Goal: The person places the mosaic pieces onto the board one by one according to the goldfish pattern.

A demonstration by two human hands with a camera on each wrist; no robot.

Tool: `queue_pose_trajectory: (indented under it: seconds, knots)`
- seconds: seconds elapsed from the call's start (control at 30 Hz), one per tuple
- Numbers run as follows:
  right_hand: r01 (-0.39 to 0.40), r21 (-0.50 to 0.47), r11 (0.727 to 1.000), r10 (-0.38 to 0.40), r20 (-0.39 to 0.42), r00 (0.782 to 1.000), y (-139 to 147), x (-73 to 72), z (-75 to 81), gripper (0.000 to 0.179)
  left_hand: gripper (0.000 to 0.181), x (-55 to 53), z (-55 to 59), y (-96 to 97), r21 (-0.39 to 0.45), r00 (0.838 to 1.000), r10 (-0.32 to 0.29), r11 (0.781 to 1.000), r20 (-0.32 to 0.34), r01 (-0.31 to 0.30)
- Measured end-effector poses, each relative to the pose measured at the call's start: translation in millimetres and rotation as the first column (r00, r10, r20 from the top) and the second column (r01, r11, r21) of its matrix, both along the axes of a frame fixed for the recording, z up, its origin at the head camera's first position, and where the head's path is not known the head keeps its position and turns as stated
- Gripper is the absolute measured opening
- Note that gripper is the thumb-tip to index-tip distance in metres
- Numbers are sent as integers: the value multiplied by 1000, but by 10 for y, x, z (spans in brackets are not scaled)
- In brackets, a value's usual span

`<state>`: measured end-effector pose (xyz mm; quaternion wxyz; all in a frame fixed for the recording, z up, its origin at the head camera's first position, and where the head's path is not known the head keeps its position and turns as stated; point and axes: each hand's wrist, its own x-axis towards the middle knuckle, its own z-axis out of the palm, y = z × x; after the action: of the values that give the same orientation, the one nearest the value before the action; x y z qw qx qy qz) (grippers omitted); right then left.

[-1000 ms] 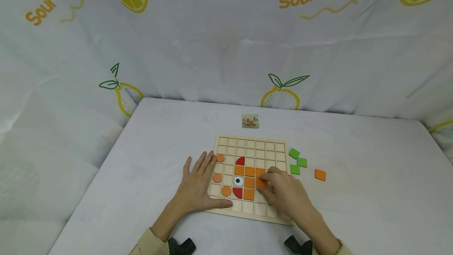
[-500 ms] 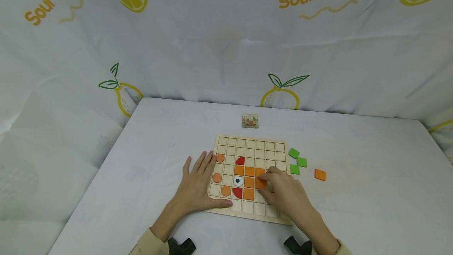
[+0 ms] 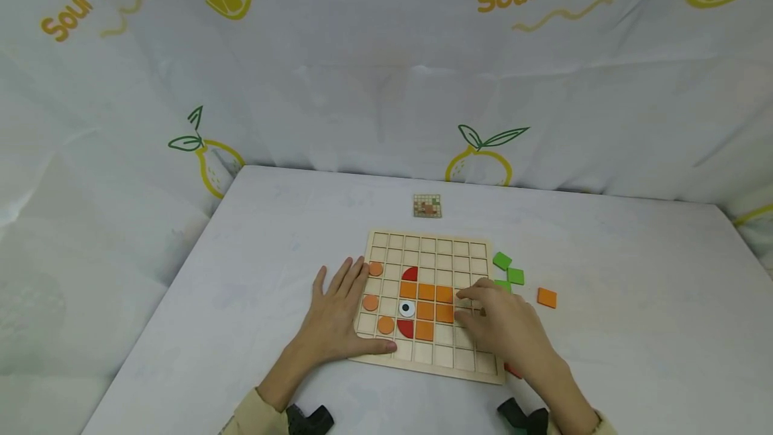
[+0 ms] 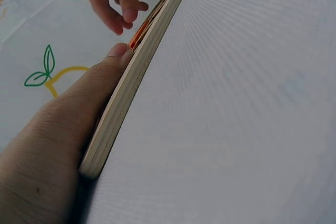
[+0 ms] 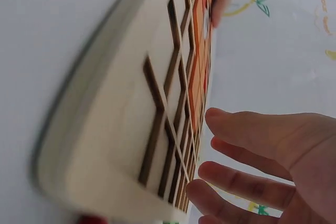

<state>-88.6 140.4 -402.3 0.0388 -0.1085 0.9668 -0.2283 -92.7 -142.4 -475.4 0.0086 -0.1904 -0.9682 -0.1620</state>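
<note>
A wooden grid board (image 3: 427, 368) lies on the table, partly filled with coloured pieces. Several orange squares (image 3: 444, 313) sit in its middle cells, beside a white eye disc (image 3: 407, 309) and two red quarter-rounds (image 3: 410, 274). Orange discs (image 3: 371, 303) occupy cells along the left. My left hand (image 3: 332, 321) rests with fingers spread on the board's left side; its thumb (image 4: 97, 80) lies along the near edge. Over the right-hand cells hovers my right hand (image 3: 504, 321), thumb and fingers apart with nothing between them, just right of the orange squares.
Several green squares (image 3: 515, 276) lie right of the board, with a loose orange square (image 3: 546, 298) farther right. A red piece (image 3: 513, 370) shows by the near right corner, partly behind the right hand. A small pattern card (image 3: 427, 207) lies beyond the board.
My right hand has released the orange square, which now sits in its cell, and has moved rightward with its fingers parted. The left hand has stayed in place.
</note>
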Motion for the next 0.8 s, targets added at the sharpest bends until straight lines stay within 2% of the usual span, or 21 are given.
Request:
queue_pose_trajectory:
  seconds: [0.13, 0.27, 0.57, 0.8]
  knots:
    - [37, 3, 999, -37, 31, 999, 167, -27, 45, 27, 135, 0, -1, -4, 6, 1000, -2, 1000, -4, 2]
    - [60, 6, 998, -60, 5, 998, 351, -62, 60, 30, 135, -3, 2, -3, 4, 1000, -3, 1000, -11, 3]
    - [107, 34, 994, -105, -44, 993, 742, -115, 9, 39, 134, 4, 12, -1, 13, 1000, -3, 1000, -5, 3]
    - [135, 62, 989, -135, -18, 991, 948, -115, -39, 42, 134, 12, 24, 3, 12, 1000, -5, 1000, -1, 5]
